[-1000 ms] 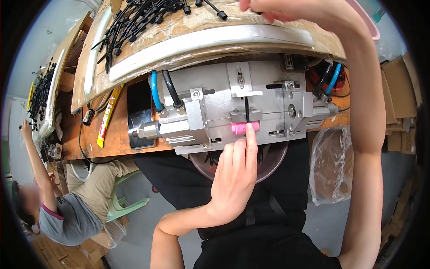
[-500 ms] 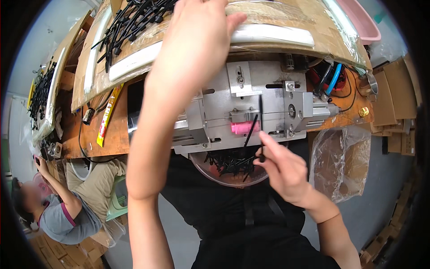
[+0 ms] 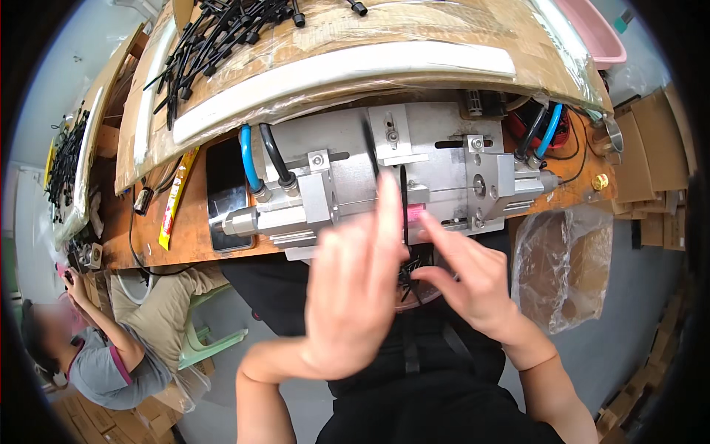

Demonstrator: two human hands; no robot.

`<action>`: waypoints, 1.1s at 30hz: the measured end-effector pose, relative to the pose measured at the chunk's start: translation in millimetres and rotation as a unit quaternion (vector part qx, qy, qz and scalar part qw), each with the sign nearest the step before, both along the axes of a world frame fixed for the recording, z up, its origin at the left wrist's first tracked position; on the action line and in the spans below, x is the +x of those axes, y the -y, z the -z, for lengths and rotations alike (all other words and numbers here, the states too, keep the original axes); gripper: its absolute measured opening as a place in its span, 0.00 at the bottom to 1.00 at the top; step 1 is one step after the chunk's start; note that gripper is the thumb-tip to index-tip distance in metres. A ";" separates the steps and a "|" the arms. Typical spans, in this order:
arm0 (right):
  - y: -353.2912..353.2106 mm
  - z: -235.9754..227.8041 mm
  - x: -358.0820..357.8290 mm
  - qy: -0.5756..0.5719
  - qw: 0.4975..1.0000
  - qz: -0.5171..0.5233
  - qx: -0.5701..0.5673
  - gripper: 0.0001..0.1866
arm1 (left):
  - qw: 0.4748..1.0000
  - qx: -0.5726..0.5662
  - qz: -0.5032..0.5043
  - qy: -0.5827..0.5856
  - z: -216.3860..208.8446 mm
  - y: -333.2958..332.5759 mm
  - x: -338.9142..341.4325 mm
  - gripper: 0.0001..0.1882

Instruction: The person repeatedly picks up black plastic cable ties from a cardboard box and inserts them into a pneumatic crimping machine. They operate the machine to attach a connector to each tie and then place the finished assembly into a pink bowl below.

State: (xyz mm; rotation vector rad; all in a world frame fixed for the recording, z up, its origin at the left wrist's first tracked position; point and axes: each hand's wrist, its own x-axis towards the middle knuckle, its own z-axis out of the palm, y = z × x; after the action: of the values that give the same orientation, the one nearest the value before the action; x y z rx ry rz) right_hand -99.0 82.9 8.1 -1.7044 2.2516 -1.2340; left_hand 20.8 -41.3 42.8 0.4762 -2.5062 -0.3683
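Note:
In front of a metal clamping fixture (image 3: 444,174), my left hand (image 3: 351,288) is smeared by motion. A blurred thin black rod (image 3: 371,140) reaches upward from its fingertips, seemingly gripped there. Another black rod (image 3: 404,203) stands upright between my two hands, its lower end hidden behind my left fingers. To the right, my right hand (image 3: 473,277) has forefinger and thumb spread, with nothing visible between them. Its forefinger is near a pink block (image 3: 416,212) on the fixture, partly covered by the hands. Below, a bowl of black rods (image 3: 408,296) is mostly hidden.
Many knobbed black rods (image 3: 222,48) lie on a cardboard-covered shelf (image 3: 333,96) above the fixture. A phone (image 3: 228,189) and yellow packet (image 3: 177,203) rest on the wooden bench. Blue and black hoses (image 3: 250,159) run into the fixture. A co-worker (image 3: 111,355) sits at left.
My left hand has come down from the shelf to the front of the fixture, bringing a black rod. My right hand has stayed nearly in place, and the rod at its fingers now stands further left.

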 end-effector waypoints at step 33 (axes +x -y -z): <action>149.9 -110.8 -172.5 -0.349 0.926 0.075 0.120 0.06 | 0.990 -0.003 0.128 0.056 -81.5 144.7 -75.4 0.10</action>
State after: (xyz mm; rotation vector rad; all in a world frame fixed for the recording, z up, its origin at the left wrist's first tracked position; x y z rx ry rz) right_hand -271.5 -67.0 118.9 -2.1307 2.7896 -0.3324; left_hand -54.6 -186.0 124.3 0.1753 -2.6849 -0.4435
